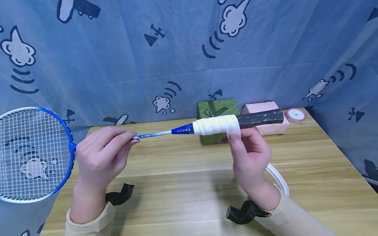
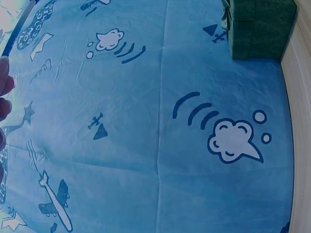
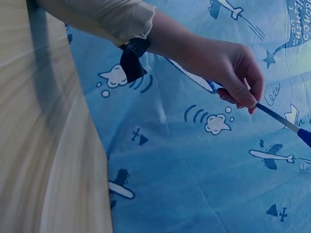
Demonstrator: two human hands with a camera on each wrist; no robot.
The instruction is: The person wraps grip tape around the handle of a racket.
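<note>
nearest the viewer, two cream sleeves and black wrist straps lie over the wooden table (image 1: 183, 196). the left hand (image 1: 98, 157) is raised above the table's left part, its fingertips pinched together on the thin white-and-blue shaft of a badminton racket (image 1: 153, 133); the right wrist view shows the same pinch on the shaft from the side. the racket is held level in the air above the table, its blue-rimmed strung head reaching out past the table's left edge. the right hand (image 1: 249, 154) curls under the handle, thumb pressed up against the white grip tape (image 1: 217, 125) wound round the handle's near part; the rest of the handle is dark and bare. a loose white strip hangs in a curve beside the right wrist. farther back stand a green gift box (image 1: 217, 108), a pink box (image 1: 261, 107) and a pink ribbon roll (image 1: 295, 115), before a blue patterned cloth (image 1: 118, 65).
</note>
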